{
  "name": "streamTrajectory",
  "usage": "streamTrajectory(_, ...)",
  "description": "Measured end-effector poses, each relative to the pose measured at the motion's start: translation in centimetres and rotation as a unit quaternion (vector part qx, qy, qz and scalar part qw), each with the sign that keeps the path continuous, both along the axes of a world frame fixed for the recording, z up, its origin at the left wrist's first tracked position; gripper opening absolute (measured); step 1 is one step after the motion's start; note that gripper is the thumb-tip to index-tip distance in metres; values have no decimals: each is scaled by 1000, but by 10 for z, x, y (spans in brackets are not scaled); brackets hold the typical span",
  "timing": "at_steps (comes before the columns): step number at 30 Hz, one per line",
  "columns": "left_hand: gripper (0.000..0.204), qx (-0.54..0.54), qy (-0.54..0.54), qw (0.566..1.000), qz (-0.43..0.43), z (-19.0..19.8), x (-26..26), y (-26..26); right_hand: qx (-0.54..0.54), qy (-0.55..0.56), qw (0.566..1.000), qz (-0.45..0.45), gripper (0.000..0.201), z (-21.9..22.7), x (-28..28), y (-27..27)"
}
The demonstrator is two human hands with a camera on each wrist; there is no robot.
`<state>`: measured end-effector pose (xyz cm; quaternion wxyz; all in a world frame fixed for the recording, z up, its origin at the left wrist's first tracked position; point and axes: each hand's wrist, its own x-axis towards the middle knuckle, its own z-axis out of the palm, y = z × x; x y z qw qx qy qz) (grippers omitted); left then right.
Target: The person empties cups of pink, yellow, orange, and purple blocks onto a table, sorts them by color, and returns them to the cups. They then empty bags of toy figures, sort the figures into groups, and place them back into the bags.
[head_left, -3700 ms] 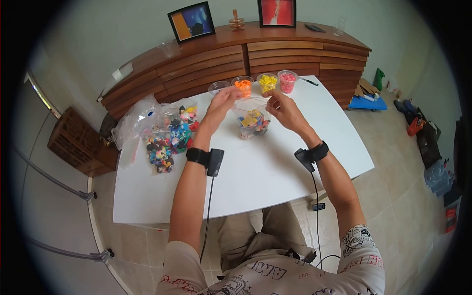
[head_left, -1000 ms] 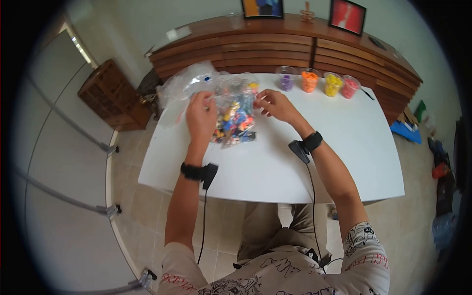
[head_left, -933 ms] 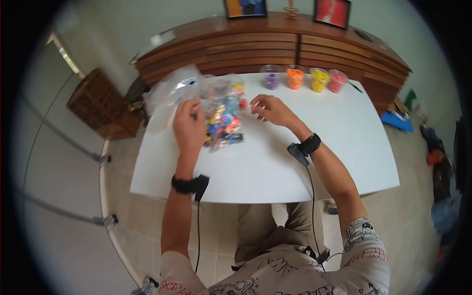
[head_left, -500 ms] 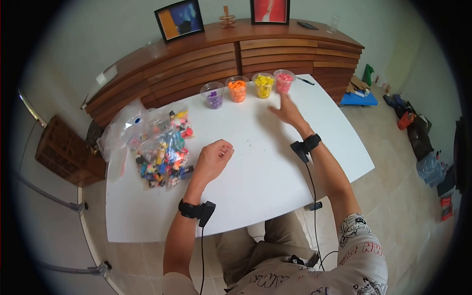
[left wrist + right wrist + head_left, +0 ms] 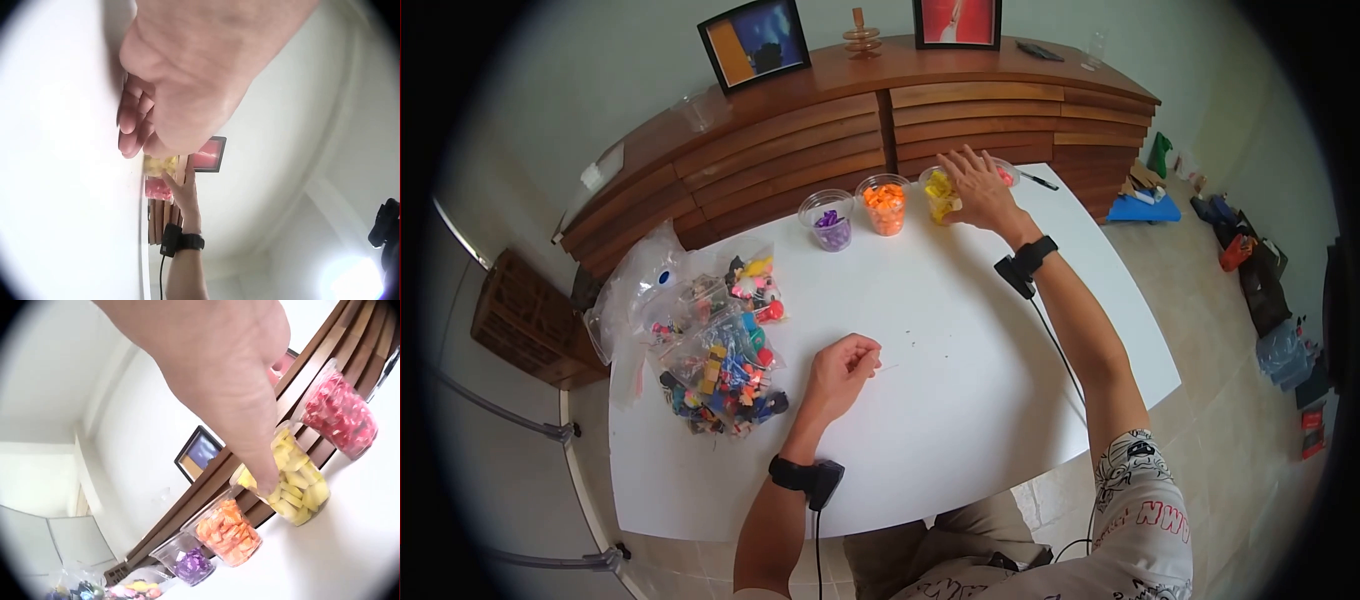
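Observation:
My right hand (image 5: 983, 195) is over the clear plastic cup of yellow pieces (image 5: 938, 200), fingers extended and spread. In the right wrist view its thumb lies across the near side of that cup. The cup of pink pieces (image 5: 342, 417) is mostly covered by this hand in the head view. Left of them stand a cup of orange pieces (image 5: 885, 210) and a cup with a few purple pieces (image 5: 833, 232). My left hand (image 5: 840, 375) rests on the white table (image 5: 960, 430), fingers loosely curled, with nothing seen in it.
Clear bags of small colourful toy figures (image 5: 725, 375) lie on the table's left side, beside a crumpled clear plastic bag (image 5: 635, 290). A black pen (image 5: 1038, 180) lies at the back right. A wooden sideboard (image 5: 800, 140) stands behind the table.
The clear container of figures between my hands was brought left, and my hands came away from the bags there. My left hand moved to the table's middle; my right reached to the yellow cup.

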<state>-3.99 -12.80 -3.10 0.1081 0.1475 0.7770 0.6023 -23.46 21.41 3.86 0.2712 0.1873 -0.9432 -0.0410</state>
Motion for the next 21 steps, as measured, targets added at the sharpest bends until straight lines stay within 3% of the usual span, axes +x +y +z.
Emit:
streamTrajectory(3,12,8,0,1000,2,0,2,-1,1,-95,995,-28,95,1,-16,-11)
streamTrajectory(9,11,21,-6,1000,14,8,2,2,-10,-84,996,-37,93,1,-11,-21)
streamTrajectory(11,13,-12,96,994,41,24,-7,10,-39,-40,998,18,94,9,-6,-29)
streamTrajectory(12,28,-86,111,988,60,39,-17,14,-67,1,995,69,96,11,-5,-35)
streamTrajectory(13,40,-137,206,964,100,45,-35,19,-68,-1,995,72,96,9,-8,-43)
streamTrajectory(15,74,-229,357,885,189,52,-87,31,-89,-15,990,112,101,5,-21,-63)
streamTrajectory(17,86,-283,344,863,238,72,-128,40,-74,5,991,112,103,3,-30,-79)
streamTrajectory(19,92,-354,336,813,318,69,-169,44,-34,-133,989,50,101,15,-29,-92)
streamTrajectory(20,92,-357,335,812,319,65,-184,42,-50,-105,991,64,97,8,-33,-95)
streamTrajectory(21,93,-355,285,843,285,62,-198,38,-51,-105,991,66,97,3,-38,-94)
